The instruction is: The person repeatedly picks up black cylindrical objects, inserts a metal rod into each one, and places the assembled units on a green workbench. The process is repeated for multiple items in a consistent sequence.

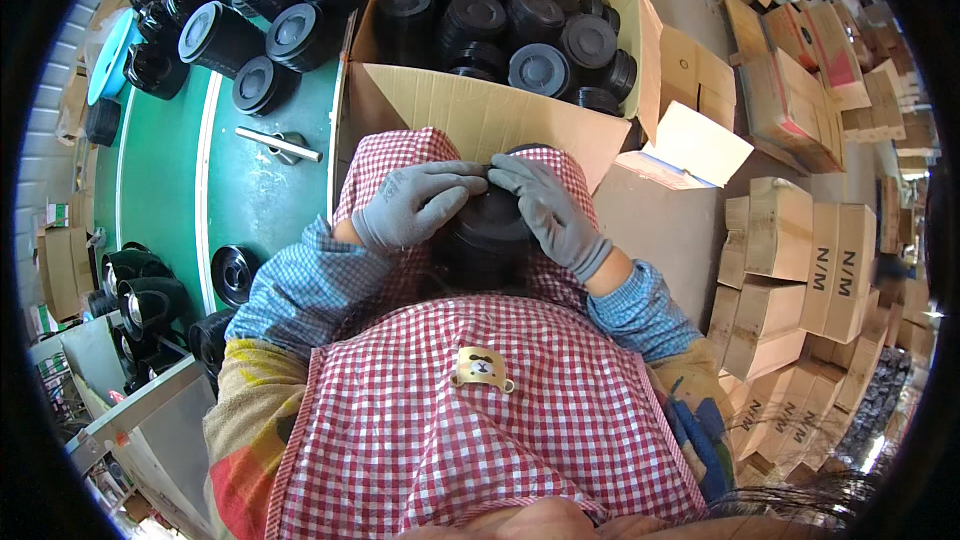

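Round piece [488,230], black, partly covered

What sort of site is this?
Likely a factory workshop or packing area: stacked cartons at the right, an open box full of black round parts, and a green worktable carrying similar ones.

Black round piece [488,232] partly hidden
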### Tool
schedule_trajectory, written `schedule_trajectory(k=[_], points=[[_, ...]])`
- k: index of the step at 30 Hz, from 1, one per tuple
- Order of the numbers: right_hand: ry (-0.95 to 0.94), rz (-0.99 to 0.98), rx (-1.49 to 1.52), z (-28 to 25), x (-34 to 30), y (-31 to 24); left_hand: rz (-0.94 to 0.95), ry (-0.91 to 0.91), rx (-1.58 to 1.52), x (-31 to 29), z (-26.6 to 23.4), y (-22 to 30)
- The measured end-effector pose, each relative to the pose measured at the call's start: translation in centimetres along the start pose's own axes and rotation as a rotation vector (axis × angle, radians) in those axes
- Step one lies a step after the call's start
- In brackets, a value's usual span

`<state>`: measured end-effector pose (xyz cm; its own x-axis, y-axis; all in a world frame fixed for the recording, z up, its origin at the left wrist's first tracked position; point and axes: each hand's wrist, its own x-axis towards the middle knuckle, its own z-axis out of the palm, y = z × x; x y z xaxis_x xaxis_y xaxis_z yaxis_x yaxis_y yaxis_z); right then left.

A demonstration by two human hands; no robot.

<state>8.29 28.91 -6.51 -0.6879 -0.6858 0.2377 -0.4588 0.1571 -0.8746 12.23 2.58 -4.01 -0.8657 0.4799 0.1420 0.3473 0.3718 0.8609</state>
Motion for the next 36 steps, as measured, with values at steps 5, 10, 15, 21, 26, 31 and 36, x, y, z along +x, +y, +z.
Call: schedule_trajectory(k=[5,10,15,21,26,31,36], points=[[0.035,-0.146,-0.260,0.4,0.8,-2.8,-0.084,0.088,-0.334,0.5,1.1,-2.3],[-0.010,-0.121,-0.177,0.4,0.7,-0.1,-0.123,0.173,0.063,-1.9,2.5,1.0],[-0.141,0.032,0.252,-0.2,1.5,2.8,-0.145,0.129,0.394,-1.9,3.0,4.1],[-0.053,-0.142,-0.179,-0.9,1.6,-2.5,0.099,0.042,-0.077,0.6,-0.3,-3.8],[-0.035,-0.051,-0.217,0.8,0.7,-2.2,-0.066,0.092,-0.346,0.0,2.3,-1.8],[-0.141,-0.130,-0.142,-0.9,1.7,2.6,-0.092,0.130,0.315,-1.9,3.0,3.3],[-0.209,-0.107,-0.007,-0.5,3.0,4.6,-0.123,0.097,0.409,-1.7,2.4,4.3]])
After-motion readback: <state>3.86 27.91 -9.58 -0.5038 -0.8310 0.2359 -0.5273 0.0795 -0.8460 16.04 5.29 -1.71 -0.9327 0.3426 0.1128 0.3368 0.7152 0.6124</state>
